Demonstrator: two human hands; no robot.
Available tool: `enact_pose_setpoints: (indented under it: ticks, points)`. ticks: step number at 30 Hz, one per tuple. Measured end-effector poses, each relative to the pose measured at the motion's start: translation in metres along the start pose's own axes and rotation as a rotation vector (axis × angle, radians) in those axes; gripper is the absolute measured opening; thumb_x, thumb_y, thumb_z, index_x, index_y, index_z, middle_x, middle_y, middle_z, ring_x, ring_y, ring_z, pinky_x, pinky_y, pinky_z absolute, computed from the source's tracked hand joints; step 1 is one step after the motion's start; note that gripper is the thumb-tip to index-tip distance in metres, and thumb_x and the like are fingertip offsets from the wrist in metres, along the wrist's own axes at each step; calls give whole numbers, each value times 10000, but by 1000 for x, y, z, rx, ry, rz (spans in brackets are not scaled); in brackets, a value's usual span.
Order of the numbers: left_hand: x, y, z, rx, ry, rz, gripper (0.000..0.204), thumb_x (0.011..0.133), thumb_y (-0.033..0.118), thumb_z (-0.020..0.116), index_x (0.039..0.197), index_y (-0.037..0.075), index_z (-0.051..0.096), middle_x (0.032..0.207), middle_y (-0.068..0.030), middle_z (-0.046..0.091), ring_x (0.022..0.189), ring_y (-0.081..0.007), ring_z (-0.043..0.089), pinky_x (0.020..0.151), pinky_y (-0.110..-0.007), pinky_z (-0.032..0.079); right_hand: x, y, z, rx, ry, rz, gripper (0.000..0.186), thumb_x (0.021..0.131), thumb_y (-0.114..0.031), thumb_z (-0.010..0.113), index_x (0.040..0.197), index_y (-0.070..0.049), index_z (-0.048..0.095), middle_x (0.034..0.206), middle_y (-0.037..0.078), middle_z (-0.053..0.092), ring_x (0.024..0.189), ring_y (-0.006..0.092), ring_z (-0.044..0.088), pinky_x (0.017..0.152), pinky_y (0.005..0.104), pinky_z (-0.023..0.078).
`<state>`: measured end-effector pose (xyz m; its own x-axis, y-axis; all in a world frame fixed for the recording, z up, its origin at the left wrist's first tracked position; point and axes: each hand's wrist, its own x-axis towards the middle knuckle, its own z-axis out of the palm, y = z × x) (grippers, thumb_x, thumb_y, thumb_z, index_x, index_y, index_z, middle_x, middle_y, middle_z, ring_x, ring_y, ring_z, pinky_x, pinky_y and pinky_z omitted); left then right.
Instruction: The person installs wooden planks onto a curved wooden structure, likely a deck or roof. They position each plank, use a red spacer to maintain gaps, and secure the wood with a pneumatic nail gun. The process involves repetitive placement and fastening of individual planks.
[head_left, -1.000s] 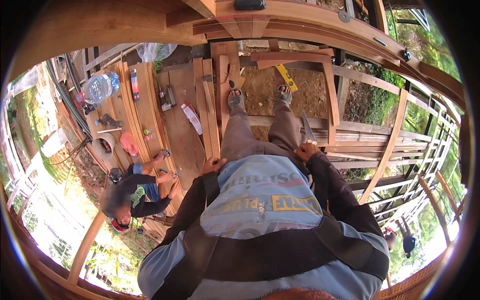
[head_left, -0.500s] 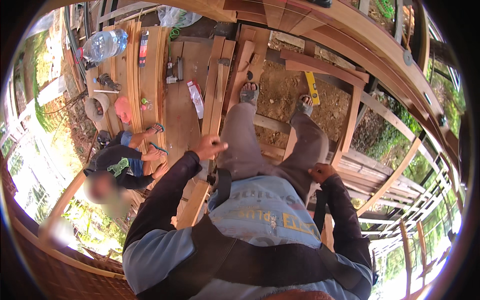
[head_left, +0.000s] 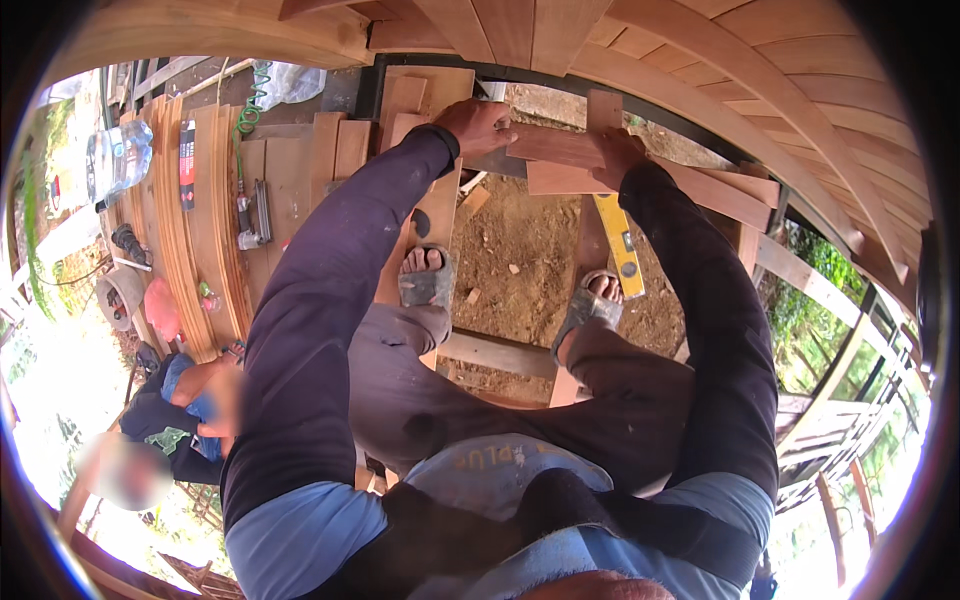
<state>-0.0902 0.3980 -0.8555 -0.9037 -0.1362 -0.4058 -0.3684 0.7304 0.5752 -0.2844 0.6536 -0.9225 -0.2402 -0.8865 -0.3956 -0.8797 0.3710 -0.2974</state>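
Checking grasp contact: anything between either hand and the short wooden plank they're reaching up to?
Nothing visible. The left hand rests on the left end of the short wooden plank, and the right hand grips its right part; both touch it directly.

Two hands, the left hand (head_left: 478, 122) and the right hand (head_left: 617, 152), are seen at the upper middle. Two sandalled feet are counted at the centre. One yellow level (head_left: 620, 243), one water bottle (head_left: 117, 157) at the upper left, and one other person (head_left: 170, 420) at the lower left are counted.
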Motion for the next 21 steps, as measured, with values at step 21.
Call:
enact_pose_setpoints:
  ticks: [21]
  points:
    - [18, 124, -46, -746, 121, 325, 485, 929, 217, 775, 1299, -48, 608, 1168, -121, 717, 1074, -172, 688, 948, -304, 565, -94, 31, -147, 132, 694, -164, 803, 713, -168, 812, 1454, -143, 503, 1108, 149, 631, 1066, 353, 605, 975, 474, 502]
